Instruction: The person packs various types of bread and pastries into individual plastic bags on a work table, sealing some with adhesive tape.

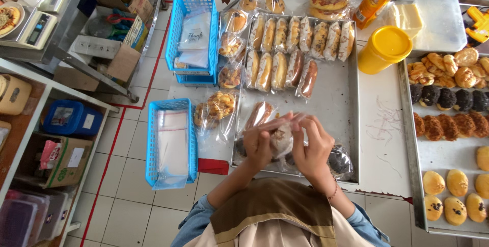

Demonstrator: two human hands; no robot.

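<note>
Over a metal tray (341, 114), both hands (260, 145) (311, 147) clasp a bagged pastry (281, 137).

head view: your only camera | looks steeply down from your head | close over your hands (288, 145) | faces the metal tray (336, 109) ahead

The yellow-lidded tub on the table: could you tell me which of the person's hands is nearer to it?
Right. The right hand lies below and left of the yellow-lidded tub, on the near side of the bagged bun; the left hand grips the bun's far side, farther from the tub.
</note>
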